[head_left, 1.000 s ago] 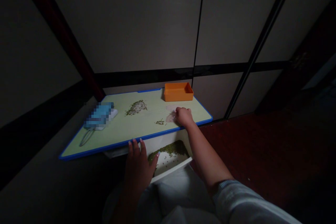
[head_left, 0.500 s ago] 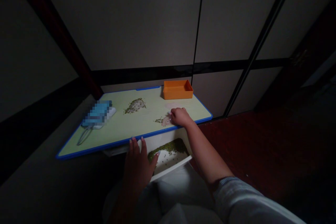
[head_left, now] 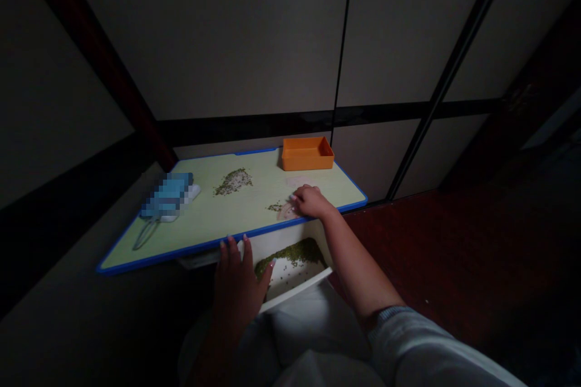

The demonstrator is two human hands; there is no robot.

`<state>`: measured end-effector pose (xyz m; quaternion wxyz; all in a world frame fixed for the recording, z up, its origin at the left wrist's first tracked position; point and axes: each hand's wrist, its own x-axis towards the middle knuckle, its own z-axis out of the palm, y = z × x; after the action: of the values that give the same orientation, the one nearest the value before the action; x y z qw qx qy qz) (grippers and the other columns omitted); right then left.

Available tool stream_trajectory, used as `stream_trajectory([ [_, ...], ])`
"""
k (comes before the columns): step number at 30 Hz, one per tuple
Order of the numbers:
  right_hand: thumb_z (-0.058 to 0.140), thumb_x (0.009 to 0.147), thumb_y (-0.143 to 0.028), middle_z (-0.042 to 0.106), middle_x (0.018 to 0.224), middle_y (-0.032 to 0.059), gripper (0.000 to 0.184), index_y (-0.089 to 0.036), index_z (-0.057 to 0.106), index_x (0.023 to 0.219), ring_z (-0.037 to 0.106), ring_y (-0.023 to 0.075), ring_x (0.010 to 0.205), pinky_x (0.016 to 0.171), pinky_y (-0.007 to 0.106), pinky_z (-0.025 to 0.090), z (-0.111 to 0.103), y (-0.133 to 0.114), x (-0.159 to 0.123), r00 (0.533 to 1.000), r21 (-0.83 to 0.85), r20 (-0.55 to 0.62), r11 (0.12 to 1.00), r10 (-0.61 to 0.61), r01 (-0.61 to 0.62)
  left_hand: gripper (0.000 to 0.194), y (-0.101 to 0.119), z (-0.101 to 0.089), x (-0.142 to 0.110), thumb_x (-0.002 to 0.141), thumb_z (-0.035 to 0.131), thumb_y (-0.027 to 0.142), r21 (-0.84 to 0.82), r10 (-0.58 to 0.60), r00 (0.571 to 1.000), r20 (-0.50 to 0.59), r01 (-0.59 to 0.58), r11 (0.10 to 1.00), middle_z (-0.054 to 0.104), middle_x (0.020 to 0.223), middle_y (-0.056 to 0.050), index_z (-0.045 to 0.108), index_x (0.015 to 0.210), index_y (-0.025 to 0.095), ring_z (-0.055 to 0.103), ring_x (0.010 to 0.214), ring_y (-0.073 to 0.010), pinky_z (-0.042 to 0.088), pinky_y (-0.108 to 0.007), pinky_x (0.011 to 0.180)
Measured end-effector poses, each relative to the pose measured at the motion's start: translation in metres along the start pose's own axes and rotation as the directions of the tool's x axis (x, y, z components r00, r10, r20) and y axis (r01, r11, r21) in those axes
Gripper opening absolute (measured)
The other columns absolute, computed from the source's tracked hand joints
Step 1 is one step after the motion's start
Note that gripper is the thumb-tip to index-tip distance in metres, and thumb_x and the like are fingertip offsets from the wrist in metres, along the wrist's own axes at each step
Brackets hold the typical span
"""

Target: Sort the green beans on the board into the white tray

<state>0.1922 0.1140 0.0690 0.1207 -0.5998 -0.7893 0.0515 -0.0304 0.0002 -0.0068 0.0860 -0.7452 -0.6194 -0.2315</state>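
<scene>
My right hand [head_left: 311, 201] rests low over the board table, its fingers curled together near the front edge; whatever they hold, if anything, is hidden. Just left of its fingertips lies a small scatter of green grains [head_left: 275, 207], like mung beans, beside a pinkish printed patch [head_left: 287, 213]. My left hand [head_left: 240, 278] has its fingers spread, tips near the blue table edge and thumb over the white bin [head_left: 297, 291]. Inside the bin, green grains [head_left: 299, 252] are heaped along the far side, with a few loose on its floor.
A larger pile of green and whitish grains [head_left: 233, 182] lies on the pale green table [head_left: 200, 163]. An orange box [head_left: 307, 161] stands at the back right. A blurred blue item [head_left: 169, 193] with a looped strap lies on the left. Cupboard panels [head_left: 254, 36] rise behind.
My right hand has moved slightly left and toward the small scatter of grains, fingers still curled. My left hand has stayed at the bin. The view has shifted a little.
</scene>
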Motion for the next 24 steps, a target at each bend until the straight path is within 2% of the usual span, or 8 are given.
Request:
stream_trajectory([
  [4,0.036,0.093,-0.028,0.067,0.106,0.0125,0.032,-0.016,0.066,0.099,0.053,0.0223,0.105,0.084,0.033,0.035,-0.0016,0.0016,0.0011,0.975,-0.012,-0.134,0.983,0.18,-0.183,0.073,0.0005,0.0003,-0.0001,0.083,0.047,0.048,0.015,0.011,1.0,-0.003,-0.011,1.0,0.029,0.146,-0.031,0.035,0.138,0.001,0.018,0.14,-0.0428,0.034,-0.055,0.103],
  [6,0.035,0.094,-0.028,0.067,0.106,0.0128,0.033,-0.016,0.066,0.099,0.053,0.0229,0.105,0.084,0.033,0.035,-0.0026,0.0026,0.0009,0.961,-0.018,-0.156,0.972,0.227,-0.233,0.073,0.0007,0.0004,-0.0004,0.084,0.047,0.048,0.017,0.009,1.0,-0.002,-0.009,1.0,0.028,0.147,-0.031,0.034,0.139,0.001,0.017,0.14,-0.0426,0.034,-0.055,0.102],
  [14,0.039,0.091,-0.03,0.067,0.104,0.0128,0.031,-0.017,0.066,0.097,0.053,0.0242,0.105,0.086,0.038,0.034,-0.0022,0.0002,-0.0008,0.981,-0.071,-0.102,0.982,0.167,-0.174,0.073,-0.001,0.001,-0.001,0.083,0.049,0.048,-0.02,0.015,1.0,-0.003,-0.015,1.0,0.026,0.148,-0.03,0.037,0.138,0.002,0.017,0.14,-0.0429,0.033,-0.055,0.104],
  [24,0.039,0.091,-0.03,0.066,0.107,0.0156,0.033,-0.014,0.066,0.1,0.052,0.026,0.105,0.086,0.04,0.035,0.002,0.0044,0.0041,0.946,-0.075,-0.169,0.953,0.277,-0.293,0.073,-0.0034,0.0056,-0.0014,0.082,0.05,0.047,-0.055,0.033,0.999,-0.037,-0.035,0.998,0.027,0.148,-0.03,0.038,0.136,-0.001,0.009,0.142,-0.0416,0.028,-0.054,0.108],
])
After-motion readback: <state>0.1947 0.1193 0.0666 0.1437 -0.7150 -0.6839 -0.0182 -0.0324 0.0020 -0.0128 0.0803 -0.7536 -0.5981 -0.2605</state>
